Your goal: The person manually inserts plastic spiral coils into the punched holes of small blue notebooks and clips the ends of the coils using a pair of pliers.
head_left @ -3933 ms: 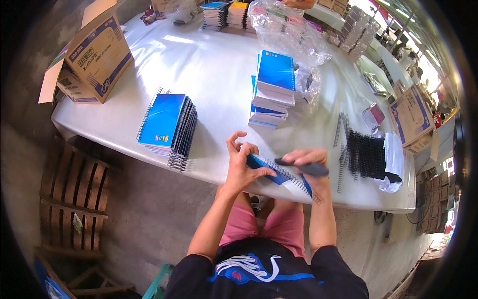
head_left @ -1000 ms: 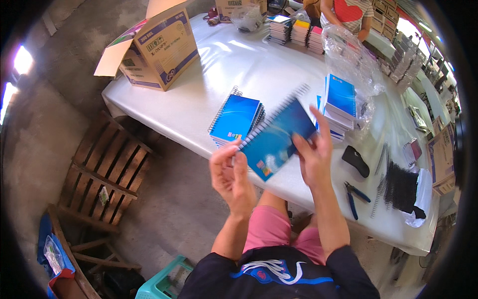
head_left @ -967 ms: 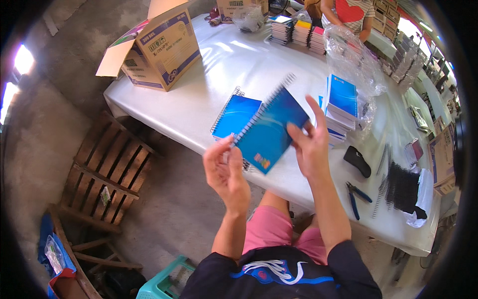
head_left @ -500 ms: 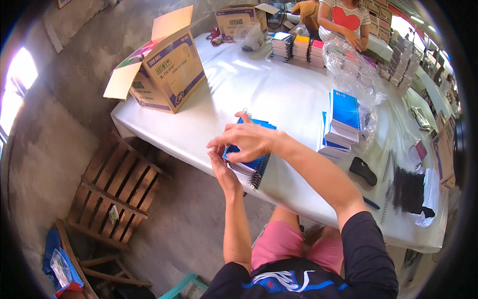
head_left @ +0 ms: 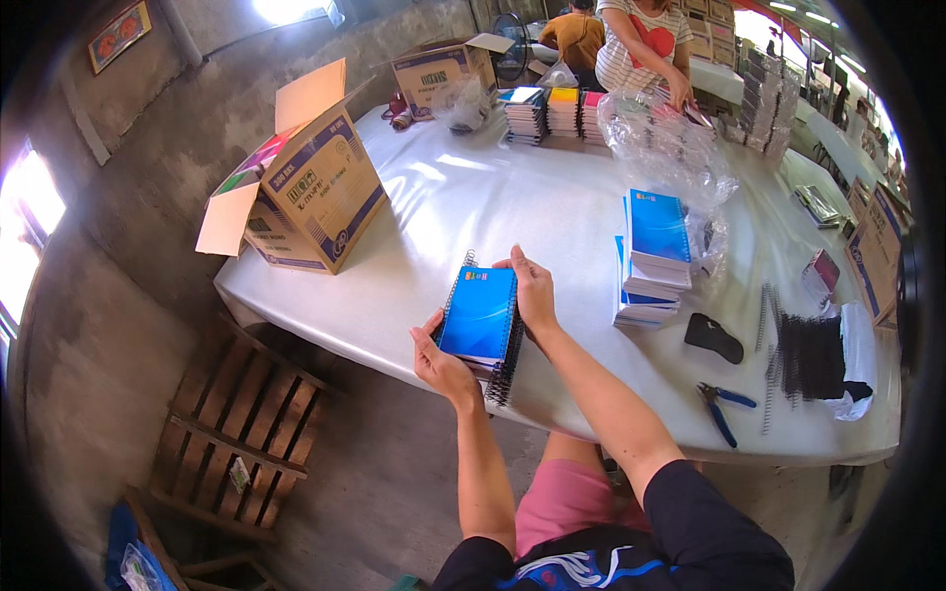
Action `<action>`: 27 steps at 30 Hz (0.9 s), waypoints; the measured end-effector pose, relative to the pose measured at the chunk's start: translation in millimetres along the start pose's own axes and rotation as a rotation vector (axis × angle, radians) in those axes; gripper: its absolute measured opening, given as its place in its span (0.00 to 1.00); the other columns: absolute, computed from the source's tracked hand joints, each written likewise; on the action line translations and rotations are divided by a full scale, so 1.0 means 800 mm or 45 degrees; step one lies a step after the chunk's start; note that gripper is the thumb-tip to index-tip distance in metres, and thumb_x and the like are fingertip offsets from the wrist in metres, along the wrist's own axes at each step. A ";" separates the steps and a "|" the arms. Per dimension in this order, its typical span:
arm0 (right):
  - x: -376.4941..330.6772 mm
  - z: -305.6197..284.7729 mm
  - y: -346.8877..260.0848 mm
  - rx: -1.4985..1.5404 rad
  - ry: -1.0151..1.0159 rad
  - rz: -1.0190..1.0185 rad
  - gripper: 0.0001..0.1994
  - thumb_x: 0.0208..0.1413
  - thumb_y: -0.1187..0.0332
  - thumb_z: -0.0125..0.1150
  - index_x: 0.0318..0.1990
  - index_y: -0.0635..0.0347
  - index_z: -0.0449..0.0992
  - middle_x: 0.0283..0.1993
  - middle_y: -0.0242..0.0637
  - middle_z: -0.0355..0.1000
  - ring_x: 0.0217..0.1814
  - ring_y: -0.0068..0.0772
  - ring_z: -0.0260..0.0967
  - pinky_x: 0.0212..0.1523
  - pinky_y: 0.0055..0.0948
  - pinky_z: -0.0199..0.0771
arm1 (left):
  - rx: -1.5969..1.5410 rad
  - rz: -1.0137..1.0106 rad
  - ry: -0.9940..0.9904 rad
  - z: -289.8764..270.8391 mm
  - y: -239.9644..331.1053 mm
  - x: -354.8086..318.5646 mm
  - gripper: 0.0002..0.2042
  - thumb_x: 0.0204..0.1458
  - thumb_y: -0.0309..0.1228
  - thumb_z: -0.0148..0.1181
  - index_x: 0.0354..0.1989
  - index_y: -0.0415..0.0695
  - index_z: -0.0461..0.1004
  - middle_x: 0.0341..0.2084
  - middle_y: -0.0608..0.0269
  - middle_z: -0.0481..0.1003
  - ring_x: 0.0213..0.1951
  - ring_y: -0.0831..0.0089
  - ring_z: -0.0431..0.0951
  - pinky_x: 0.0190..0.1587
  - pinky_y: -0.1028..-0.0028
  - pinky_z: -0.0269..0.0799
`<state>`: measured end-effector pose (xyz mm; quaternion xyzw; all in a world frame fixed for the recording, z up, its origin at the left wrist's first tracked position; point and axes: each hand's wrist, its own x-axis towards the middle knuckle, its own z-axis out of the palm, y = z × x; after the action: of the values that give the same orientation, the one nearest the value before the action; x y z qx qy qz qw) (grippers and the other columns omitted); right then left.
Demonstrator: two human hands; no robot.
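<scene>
A small pile of blue spiral notebooks (head_left: 480, 313) lies near the table's front edge, with black wire coils showing along both long sides. My left hand (head_left: 445, 368) cups the lower left corner, its fingers against the side. On the opposite side, my right hand (head_left: 533, 292) presses the upper right edge, thumb and fingers close to the coil. Between them the top cover is in full view. To the right stands a taller stack of blue-covered notebooks (head_left: 656, 231), with no coils visible on it.
Right of the stack lie a black pouch-like object (head_left: 713, 338), blue-handled pliers (head_left: 724, 409) and many loose black coils (head_left: 812, 357). An open cardboard box (head_left: 320, 197) stands at the left. Across the table, a person in a striped shirt (head_left: 631, 44) works behind crumpled clear plastic (head_left: 655, 138).
My right hand has moved off the top of the pile to its right side, uncovering the front cover. My left hand now rests against the lower left corner. The view has shifted slightly.
</scene>
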<state>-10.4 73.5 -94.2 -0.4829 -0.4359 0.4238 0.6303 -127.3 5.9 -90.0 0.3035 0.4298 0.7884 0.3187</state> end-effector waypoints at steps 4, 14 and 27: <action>-0.011 0.015 0.010 0.303 0.041 -0.153 0.18 0.62 0.59 0.50 0.35 0.67 0.78 0.34 0.37 0.75 0.34 0.20 0.69 0.36 0.20 0.69 | -0.049 0.032 0.036 0.001 -0.005 0.000 0.33 0.65 0.50 0.32 0.38 0.28 0.74 0.35 0.49 0.75 0.39 0.64 0.75 0.45 0.71 0.72; -0.009 0.018 0.022 0.353 0.024 -0.252 0.08 0.57 0.74 0.50 0.38 0.67 0.75 0.37 0.40 0.76 0.36 0.22 0.70 0.39 0.21 0.70 | -0.346 -0.042 0.108 0.001 -0.015 0.001 0.34 0.64 0.52 0.30 0.38 0.28 0.74 0.35 0.48 0.75 0.39 0.63 0.76 0.45 0.69 0.74; -0.052 -0.143 -0.145 -1.265 0.812 -0.985 0.20 0.52 0.53 0.60 0.48 0.54 0.72 0.46 0.41 0.70 0.53 0.45 0.64 0.51 0.45 0.63 | 0.077 0.238 0.363 -0.037 0.046 0.003 0.25 0.65 0.43 0.32 0.50 0.30 0.67 0.49 0.50 0.69 0.54 0.65 0.66 0.59 0.68 0.59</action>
<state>101.5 -13.8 -3.9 -0.6245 -0.5122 -0.2421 0.5375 -159.5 -22.4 -70.7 0.2367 0.4642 0.8363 0.1706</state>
